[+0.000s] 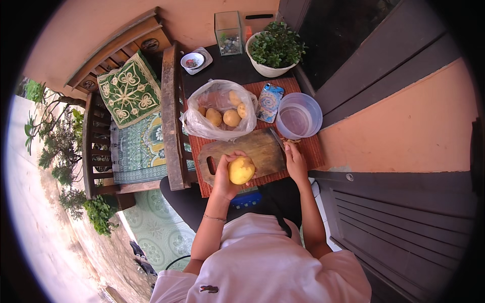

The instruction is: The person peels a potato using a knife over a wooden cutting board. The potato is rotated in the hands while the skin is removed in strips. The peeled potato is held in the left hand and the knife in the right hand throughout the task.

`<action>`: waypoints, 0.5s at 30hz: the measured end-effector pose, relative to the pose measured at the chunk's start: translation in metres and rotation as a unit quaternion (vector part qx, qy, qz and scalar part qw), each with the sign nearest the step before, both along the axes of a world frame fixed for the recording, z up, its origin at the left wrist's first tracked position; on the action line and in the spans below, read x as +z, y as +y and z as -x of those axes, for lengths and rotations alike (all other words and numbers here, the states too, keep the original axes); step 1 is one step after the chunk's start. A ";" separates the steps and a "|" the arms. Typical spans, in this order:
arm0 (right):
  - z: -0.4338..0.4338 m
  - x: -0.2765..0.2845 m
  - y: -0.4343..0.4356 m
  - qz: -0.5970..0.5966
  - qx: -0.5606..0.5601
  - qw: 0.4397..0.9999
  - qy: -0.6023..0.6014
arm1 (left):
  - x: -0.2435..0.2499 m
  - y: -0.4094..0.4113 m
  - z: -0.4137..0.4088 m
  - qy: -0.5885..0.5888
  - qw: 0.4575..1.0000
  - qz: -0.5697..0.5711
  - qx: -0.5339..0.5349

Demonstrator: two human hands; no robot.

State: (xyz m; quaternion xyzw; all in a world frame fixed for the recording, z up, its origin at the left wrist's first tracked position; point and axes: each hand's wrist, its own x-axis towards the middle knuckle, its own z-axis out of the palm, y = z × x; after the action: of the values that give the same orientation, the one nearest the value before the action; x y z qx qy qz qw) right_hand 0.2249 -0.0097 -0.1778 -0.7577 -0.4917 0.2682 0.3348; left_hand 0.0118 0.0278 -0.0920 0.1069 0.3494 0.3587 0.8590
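In my left hand (226, 178) is a partly peeled potato (241, 171), yellow flesh showing with some skin left near its top. My right hand (295, 163) holds a knife (278, 137), its blade pointing up and left beside the right edge of a wooden cutting board (257, 151). Peelings (291, 141) lie by the knife, near my right fingertips. Beyond the board, a plastic bag (218, 130) stands open with several unpeeled potatoes (232, 118) inside. A clear plastic tub (299, 115) is to the right of the bag.
A phone in a blue patterned case (269, 102) lies between bag and tub on a red woven mat (312, 151). Farther back are a potted plant (274, 47), a glass tank (228, 34) and a small bowl (192, 60). A wooden bench (174, 121) adjoins at left; a wall (401, 132) is at right.
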 end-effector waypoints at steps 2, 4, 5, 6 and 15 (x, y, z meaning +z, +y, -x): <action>-0.002 -0.003 -0.002 0.005 -0.002 0.999 -0.032 | -0.001 0.000 -0.001 0.006 1.000 0.000 0.001; 0.000 0.001 -0.003 0.004 -0.009 0.998 -0.058 | -0.001 0.000 -0.002 0.014 1.000 -0.001 0.004; 0.001 0.003 -0.004 0.003 -0.013 0.997 -0.071 | -0.002 0.000 -0.002 0.012 1.000 0.003 0.008; -0.001 0.002 -0.005 0.014 -0.018 0.997 -0.074 | -0.002 0.000 -0.003 0.011 1.000 0.006 0.009; -0.002 0.012 -0.008 0.007 -0.070 0.997 -0.019 | -0.009 -0.001 -0.001 0.018 0.999 0.001 0.029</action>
State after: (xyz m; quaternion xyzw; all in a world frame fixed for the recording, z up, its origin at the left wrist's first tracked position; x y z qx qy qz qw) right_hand 0.2271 -0.0181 -0.1662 -0.7977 -0.4419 0.2332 0.3377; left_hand 0.0127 0.0270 -0.1014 0.1023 0.3683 0.3809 0.8419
